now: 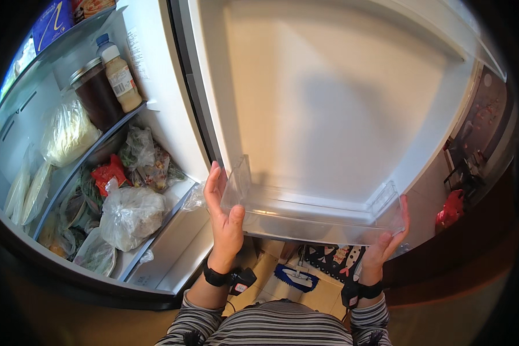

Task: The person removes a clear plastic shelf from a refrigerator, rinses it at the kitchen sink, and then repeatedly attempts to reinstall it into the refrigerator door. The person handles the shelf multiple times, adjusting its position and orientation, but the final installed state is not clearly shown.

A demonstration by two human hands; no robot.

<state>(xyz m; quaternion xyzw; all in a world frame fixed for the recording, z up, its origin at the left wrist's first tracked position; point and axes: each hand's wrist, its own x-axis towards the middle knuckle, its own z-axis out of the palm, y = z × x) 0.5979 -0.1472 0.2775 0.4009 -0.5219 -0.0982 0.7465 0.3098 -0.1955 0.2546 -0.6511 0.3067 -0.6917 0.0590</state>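
Both of my hands grip a clear plastic refrigerator door bin [311,225], one at each end. My left hand [225,212] holds its left end, thumb in front and fingers along the outer side. My right hand [387,242] is on its right end, the thumb near the front corner and the fingers up the side. The bin looks bare inside and lies across the lower part of the white inner panel of the open refrigerator door [328,108]. Whether it is seated on the door or held just off it, I cannot tell.
At left, the refrigerator shelf [125,116] holds a dark-filled jar [97,93], a bottle [122,82] and bagged food. Below lie a white plastic bag [132,216] and a red packet [111,175]. A blue-edged mop [296,277] and a patterned mat [328,259] are on the floor.
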